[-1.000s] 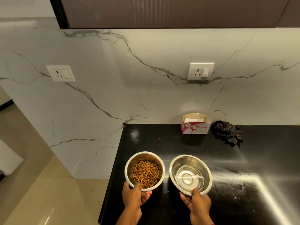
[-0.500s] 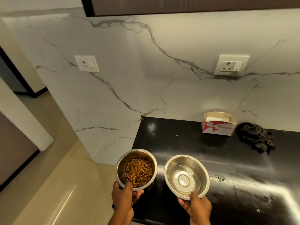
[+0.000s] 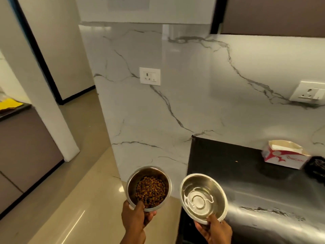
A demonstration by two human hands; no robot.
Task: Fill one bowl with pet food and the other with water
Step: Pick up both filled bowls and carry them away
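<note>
Kibble bowl (image 3: 134,181), water bowl (image 3: 217,190) held; box (image 3: 283,160) lettering blurred.

The left hand (image 3: 135,215) grips a steel bowl (image 3: 133,182) of brown pet food (image 3: 151,191) over the floor (image 3: 79,199); the right hand (image 3: 215,229) holds a second steel bowl (image 3: 217,189) of water (image 3: 198,202) beside the black surface (image 3: 246,173) edge; a carton (image 3: 284,155) stands behind.

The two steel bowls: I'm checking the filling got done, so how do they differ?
The left bowl holds brown kibble; the right bowl holds shallow water. The left bowl looks deeper and narrower, the right bowl wider. The left hand grips the left bowl, the right hand the right bowl. Both are steel, held at the near rim, thumb inside.
</note>
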